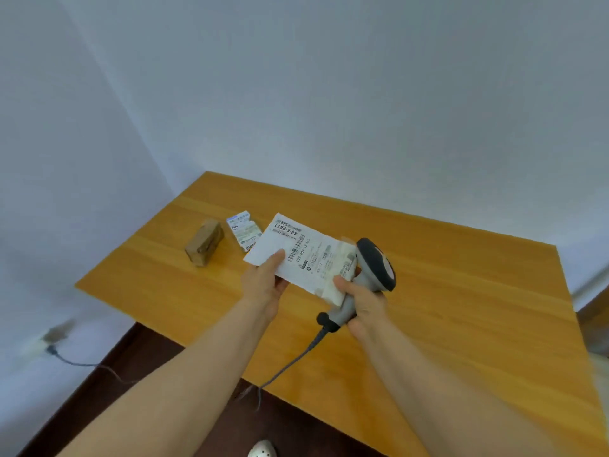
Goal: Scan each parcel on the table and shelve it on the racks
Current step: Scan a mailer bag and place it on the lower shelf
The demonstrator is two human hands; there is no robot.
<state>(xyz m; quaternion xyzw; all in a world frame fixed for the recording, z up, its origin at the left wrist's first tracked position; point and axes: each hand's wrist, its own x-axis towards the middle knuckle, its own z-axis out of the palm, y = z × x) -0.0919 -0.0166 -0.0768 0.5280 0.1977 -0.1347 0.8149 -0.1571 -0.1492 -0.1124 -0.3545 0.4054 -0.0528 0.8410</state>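
White parcel (pixel 296 255), label up, is pinched at its near corner by the left hand (pixel 263 278) fingers (pixel 276 258) above the tabletop (pixel 461 308). Right hand (pixel 365 303) fingers clench the grey scanner (pixel 375 265) beside it. Beyond the left fingers lie a brown box (pixel 204 242) and a labelled packet (pixel 245 230).

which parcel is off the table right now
The white flat parcel, held up in the left hand; the brown box and the small labelled packet lie on the table.

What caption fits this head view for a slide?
Left hand holds a white labelled parcel, right hand grips the scanner above a wooden table.
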